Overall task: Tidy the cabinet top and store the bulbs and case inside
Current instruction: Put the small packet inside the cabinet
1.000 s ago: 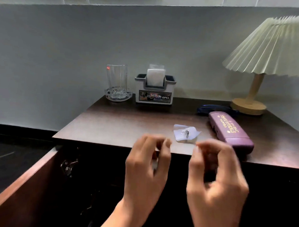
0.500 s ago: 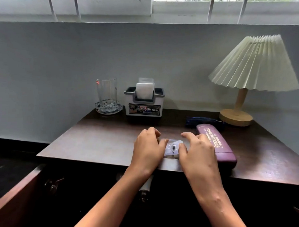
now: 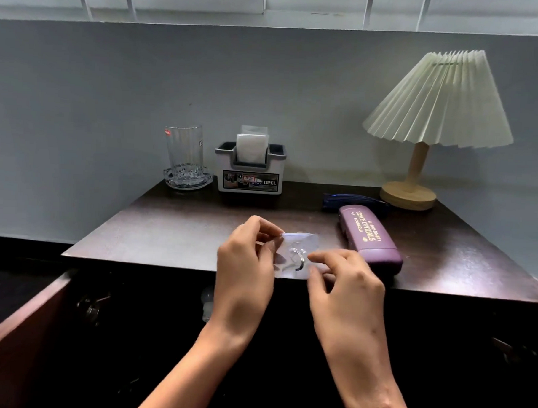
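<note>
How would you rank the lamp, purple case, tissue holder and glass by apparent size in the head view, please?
1. lamp
2. tissue holder and purple case: alike, case nearer, so unranked
3. glass

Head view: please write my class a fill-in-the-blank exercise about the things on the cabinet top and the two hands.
The case beside the right hand is ____ in colour.
The lamp stands at the back ____ corner of the cabinet top.
The clear packet, pinched by the left hand and right hand, is near the cabinet top's ____ edge.
The glass stands to the ____ of the OPEL box.
Missing words: purple; right; front; left.
</note>
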Demonstrator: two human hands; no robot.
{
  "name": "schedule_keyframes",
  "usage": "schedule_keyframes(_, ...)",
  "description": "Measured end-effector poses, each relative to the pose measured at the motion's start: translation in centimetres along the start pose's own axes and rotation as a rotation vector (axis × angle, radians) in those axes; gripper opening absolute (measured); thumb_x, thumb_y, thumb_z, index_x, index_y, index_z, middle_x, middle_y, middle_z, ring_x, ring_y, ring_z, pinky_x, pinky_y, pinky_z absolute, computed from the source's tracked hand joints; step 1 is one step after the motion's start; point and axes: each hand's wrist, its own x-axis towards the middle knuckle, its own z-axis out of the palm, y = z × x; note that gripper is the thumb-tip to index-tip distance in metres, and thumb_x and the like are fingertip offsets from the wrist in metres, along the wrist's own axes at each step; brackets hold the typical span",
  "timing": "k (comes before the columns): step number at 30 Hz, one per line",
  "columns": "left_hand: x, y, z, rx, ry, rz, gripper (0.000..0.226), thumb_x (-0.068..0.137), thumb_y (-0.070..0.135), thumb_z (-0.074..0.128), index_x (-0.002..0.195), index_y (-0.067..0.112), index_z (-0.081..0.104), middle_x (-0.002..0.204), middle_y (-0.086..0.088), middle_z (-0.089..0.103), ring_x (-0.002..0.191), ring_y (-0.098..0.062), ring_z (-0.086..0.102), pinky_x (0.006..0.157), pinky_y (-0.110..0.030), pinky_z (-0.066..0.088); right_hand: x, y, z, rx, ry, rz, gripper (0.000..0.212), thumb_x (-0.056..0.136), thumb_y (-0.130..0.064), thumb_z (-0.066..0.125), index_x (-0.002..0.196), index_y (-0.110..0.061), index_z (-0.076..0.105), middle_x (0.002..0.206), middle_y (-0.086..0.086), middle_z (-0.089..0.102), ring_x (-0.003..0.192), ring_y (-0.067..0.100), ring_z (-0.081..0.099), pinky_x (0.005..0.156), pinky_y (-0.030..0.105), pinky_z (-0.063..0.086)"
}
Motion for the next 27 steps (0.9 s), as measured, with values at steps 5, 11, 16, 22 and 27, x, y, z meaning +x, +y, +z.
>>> schedule_keyframes(5,-4.2,0.1,-1.6,0.02,0.014,0.031,0.014,0.081,0.007,0.064,0.08,0.021,0.065,0.075,0.007,0.068,0.071,-0.001,0.061,0.063,-0.007,0.044,-3.9,0.7,-1.8,0.127,-0.007,0.0,0.015,0.074,-0.007,0.069,0.082,-0.019,0.072,0.082,-0.002,0.067,0.071,0.006,0.065,0.071,-0.001,0.039)
schedule_keyframes(11,-8.0,-2.7,-0.2,-0.032,-0.073,-0.026,0.017,0.08,0.004,0.065,0.078,0.02,0.067,0.078,0.005,0.07,0.074,-0.001,0.064,0.071,-0.014,0.049,-7.9,4.5,-0.9,0.282,0.03,0.151,0.02,0.063,-0.023,0.062,0.079,-0.025,0.073,0.08,0.0,0.068,0.074,-0.006,0.061,0.066,-0.003,0.042)
schedule_keyframes(16,-9.1,-5.7,2.4,0.057,-0.156,-0.088,0.022,0.078,0.009,0.063,0.098,0.014,0.071,0.093,0.004,0.068,0.084,0.005,0.06,0.076,0.005,0.036,-9.3,8.2,1.5,0.187,0.046,0.247,0.035,0.054,-0.048,0.043,0.084,-0.056,0.058,0.083,-0.029,0.064,0.08,-0.012,0.054,0.066,-0.012,0.028)
schedule_keyframes(22,-8.2,-9.0,6.0,0.167,-0.235,-0.079,0.045,0.073,0.013,0.049,0.115,0.001,0.059,0.113,-0.022,0.062,0.105,-0.03,0.06,0.085,-0.017,0.037,-7.8,11.9,4.7,0.106,-0.024,0.282,0.029,0.057,-0.018,0.058,0.08,-0.027,0.073,0.08,-0.003,0.068,0.062,-0.025,0.052,0.058,-0.012,0.032)
schedule_keyframes(27,-8.1,-10.4,8.5,0.187,-0.2,0.096,0.032,0.078,0.018,0.051,0.109,0.02,0.06,0.104,-0.003,0.066,0.095,-0.003,0.057,0.089,-0.006,0.034,-6.0,13.0,5.6,0.028,-0.099,0.257,0.012,0.068,-0.013,0.065,0.075,-0.017,0.075,0.068,-0.002,0.062,0.06,0.011,0.063,0.063,-0.006,0.035)
